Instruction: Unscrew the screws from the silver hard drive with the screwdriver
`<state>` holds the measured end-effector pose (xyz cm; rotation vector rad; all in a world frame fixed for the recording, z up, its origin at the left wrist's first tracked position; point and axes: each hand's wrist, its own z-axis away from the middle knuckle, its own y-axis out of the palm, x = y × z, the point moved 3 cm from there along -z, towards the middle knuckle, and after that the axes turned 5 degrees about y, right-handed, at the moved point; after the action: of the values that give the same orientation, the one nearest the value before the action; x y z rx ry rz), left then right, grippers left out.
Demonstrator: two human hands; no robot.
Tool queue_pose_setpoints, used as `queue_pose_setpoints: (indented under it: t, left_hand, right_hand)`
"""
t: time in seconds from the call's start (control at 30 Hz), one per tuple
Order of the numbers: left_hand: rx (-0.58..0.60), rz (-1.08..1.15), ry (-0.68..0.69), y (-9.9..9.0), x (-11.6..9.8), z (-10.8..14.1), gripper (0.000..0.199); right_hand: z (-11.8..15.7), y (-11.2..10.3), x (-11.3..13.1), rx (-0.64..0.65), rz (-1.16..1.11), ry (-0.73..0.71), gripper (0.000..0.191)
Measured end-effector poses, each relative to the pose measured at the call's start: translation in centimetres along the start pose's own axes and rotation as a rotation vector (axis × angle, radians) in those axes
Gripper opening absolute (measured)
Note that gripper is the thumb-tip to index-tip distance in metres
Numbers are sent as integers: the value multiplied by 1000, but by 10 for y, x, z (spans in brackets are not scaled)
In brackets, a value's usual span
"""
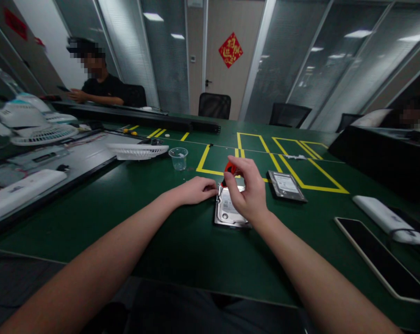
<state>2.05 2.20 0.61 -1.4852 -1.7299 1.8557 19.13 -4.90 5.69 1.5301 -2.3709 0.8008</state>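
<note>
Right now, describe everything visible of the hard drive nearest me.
The hard drive is a silver, metallic-looking slab with a pale label and a round spot by one corner, lying flat on the green table. The left grip seems to touch its far-left corner; the right grip, holding an orange tool, hides part of it.

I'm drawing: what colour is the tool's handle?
The handle is orange-red and black, clearest in the head view.

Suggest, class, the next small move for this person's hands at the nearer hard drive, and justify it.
Probably a small twist of the orange-handled tool by the right hand: its fingers grip the handle, and the tool points down towards the far left corner of the nearer hard drive. The left hand is at that corner, seemingly well placed to steady it.
</note>
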Motion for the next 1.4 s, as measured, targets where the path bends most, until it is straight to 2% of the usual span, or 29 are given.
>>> queue_pose_setpoints:
  t: [0.17,0.3,0.4,0.67,0.9,1.17,1.4]
  left_hand:
    - [-10,-12,7,0,1,0,29]
    - [-11,-2,11,0,1,0,28]
    - [-10,-7,10,0,0,1,27]
    - [-24,-5,8,0,0,0,29]
    - [-15,-14,9,0,0,0,27]
    - [-20,-7,1,1,2,0,29]
    - [-12,1,8,0,0,0,28]
  right_hand:
    - [2,2,-1,67,-97,51,47]
    - [0,2,1,23,-30,7,46]
    - [-3,0,2,18,-20,30,43]
    - [0,4,0,98,-180,115,43]
    - [-2,3,-5,15,-70,48,37]
    - [-1,3,-2,80,-179,98,38]
    - [-1,4,-8,-3,-74,46,41]
